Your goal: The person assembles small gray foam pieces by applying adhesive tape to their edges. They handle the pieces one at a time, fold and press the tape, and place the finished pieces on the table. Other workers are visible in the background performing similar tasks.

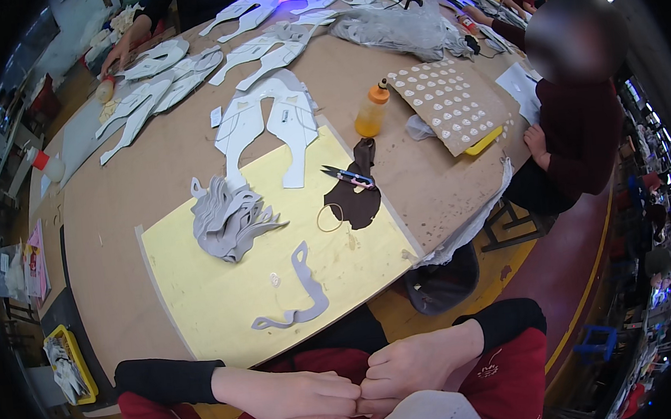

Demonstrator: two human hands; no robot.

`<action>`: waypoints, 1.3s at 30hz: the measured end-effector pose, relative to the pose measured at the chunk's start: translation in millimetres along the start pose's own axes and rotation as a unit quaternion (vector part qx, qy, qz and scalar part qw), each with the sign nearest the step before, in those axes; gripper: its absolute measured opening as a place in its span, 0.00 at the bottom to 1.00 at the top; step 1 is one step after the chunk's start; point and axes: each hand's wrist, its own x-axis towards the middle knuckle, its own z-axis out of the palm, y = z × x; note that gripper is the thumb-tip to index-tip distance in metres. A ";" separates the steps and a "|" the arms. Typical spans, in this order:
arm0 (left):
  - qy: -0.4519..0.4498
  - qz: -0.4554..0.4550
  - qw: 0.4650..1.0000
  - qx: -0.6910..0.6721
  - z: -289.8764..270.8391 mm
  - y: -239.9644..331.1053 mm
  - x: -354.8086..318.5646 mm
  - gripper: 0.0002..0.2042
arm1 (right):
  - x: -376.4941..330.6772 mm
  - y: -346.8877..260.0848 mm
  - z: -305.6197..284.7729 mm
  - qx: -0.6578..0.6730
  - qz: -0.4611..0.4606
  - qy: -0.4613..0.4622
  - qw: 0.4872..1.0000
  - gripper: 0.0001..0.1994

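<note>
My left hand (298,399) and my right hand (409,368) rest together in my lap below the table's near edge, both fists closed and touching at the knuckles, with nothing visible in them. On the yellow mat (225,295) in front of me lies a single curved grey cut piece (306,289). A stack of similar grey pieces (227,217) sits further up the mat. Small snips (349,177) lie on a dark brown piece (354,200), next to a rubber band (330,218).
White shoe-shaped cut pieces (267,121) are spread over the brown table (139,184). An orange-capped glue bottle (371,110) stands beside a board of small white parts (453,104). A person (578,115) sits at the right; another person's hand (118,53) works at the far left.
</note>
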 end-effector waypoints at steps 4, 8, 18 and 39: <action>0.009 -0.011 0.997 -0.070 3.1 -3.8 -2.2 0.11 | 0.1 -0.6 0.4 0.010 0.003 0.017 1.000 0.12; 0.029 -0.012 0.995 -0.095 4.7 -3.7 -4.9 0.12 | -0.8 1.0 2.8 0.002 0.002 0.033 0.999 0.12; 0.079 -0.095 0.989 -0.083 6.5 -5.8 -12.9 0.09 | -2.3 4.3 1.0 0.004 0.070 0.024 0.997 0.10; 0.438 -0.034 0.874 0.207 -36.8 6.3 14.7 0.26 | 10.8 27.4 -21.8 0.268 0.423 0.268 0.823 0.17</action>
